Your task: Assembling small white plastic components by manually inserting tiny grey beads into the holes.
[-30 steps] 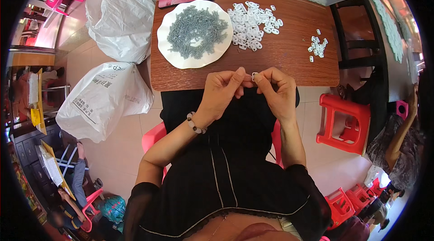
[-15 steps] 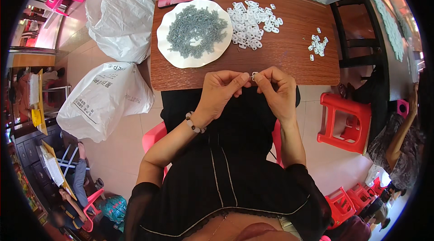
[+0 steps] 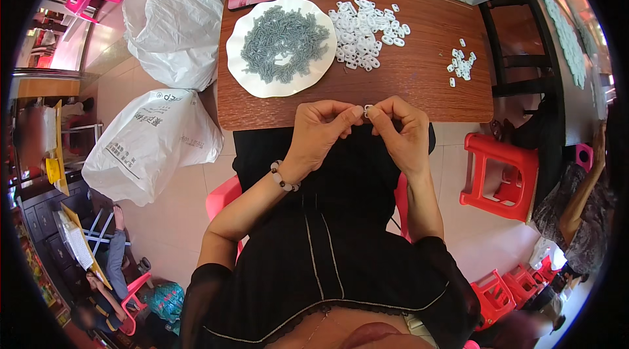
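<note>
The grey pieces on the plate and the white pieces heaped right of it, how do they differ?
The grey pieces are thin little rods, while the white pieces are flat, rounded tabs with holes. The grey pieces lie on a scalloped plate; the white pieces lie directly on the wooden table. Both are small and lie in loose, jumbled heaps.

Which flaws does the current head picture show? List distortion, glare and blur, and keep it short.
Head view: black fisheye border at the corners, and the side table on the right curves along the rim; also in the head view, a washed-out upper-left background, a blurred head on the seated person at lower left, and a white piece at the fingertips too small for detail.
</note>
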